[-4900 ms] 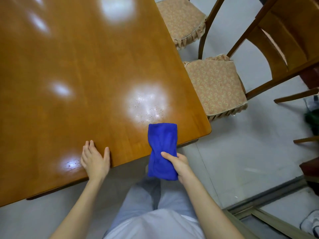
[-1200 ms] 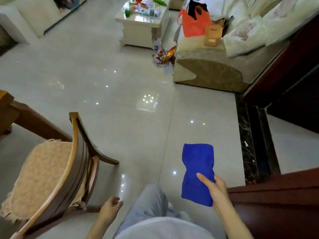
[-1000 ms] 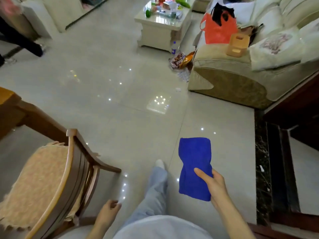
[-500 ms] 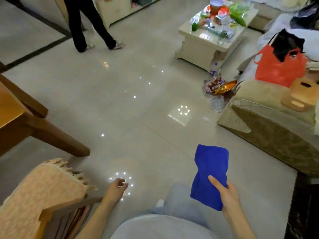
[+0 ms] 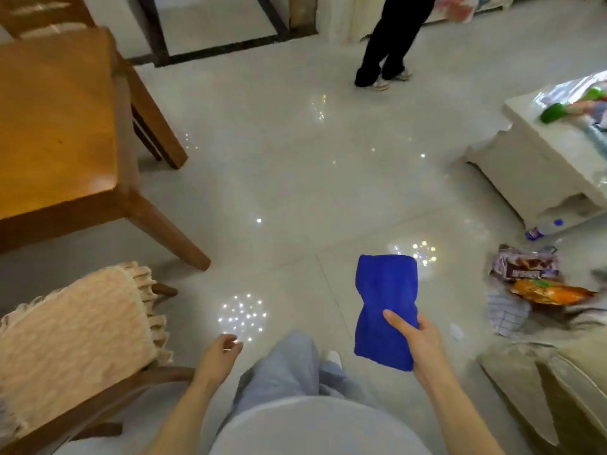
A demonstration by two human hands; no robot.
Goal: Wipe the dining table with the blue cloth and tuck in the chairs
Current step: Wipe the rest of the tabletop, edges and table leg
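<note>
Head view: the folded blue cloth hangs in the air above the pale tiled floor, pinched at its lower half by the right hand. The left hand is loosely curled and holds nothing, just beside the front corner of a cushioned chair. Beyond the chair stands the corner of the dining table.

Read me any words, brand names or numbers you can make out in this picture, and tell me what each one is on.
No text here can be read for certain.
Purple and brown snack packet on the floor: has dark lettering, too blurred to read.
Orange snack packet: print is there, but illegible.
Bottle label by the coffee table: too small.
Blue cloth, in the right hand: no writing.
</note>
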